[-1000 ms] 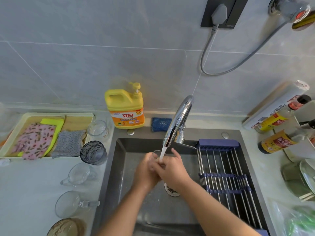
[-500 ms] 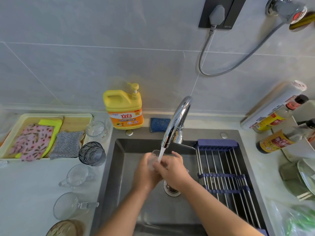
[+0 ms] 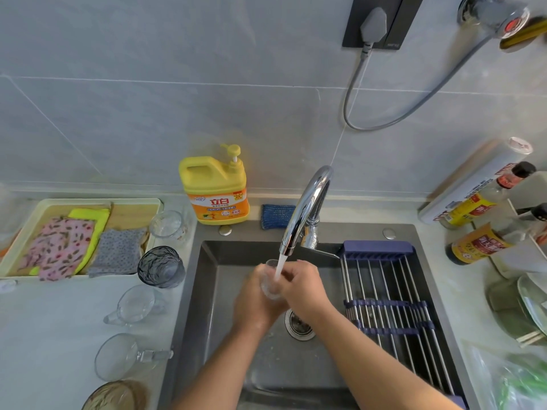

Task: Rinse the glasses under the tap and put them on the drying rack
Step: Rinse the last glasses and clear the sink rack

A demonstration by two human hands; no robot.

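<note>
Small clear glass (image 3: 270, 282), wet, in left hand (image 3: 255, 303) under tap (image 3: 307, 208) stream

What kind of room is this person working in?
Most likely a home kitchen: a sink with a glass under its running tap, a yellow dish soap bottle behind it, and sauce bottles off to the right.

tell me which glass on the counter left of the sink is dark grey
The textured smoky-grey tumbler standing beside the tray; the glass behind it and the mug in front of it are clear.
</note>
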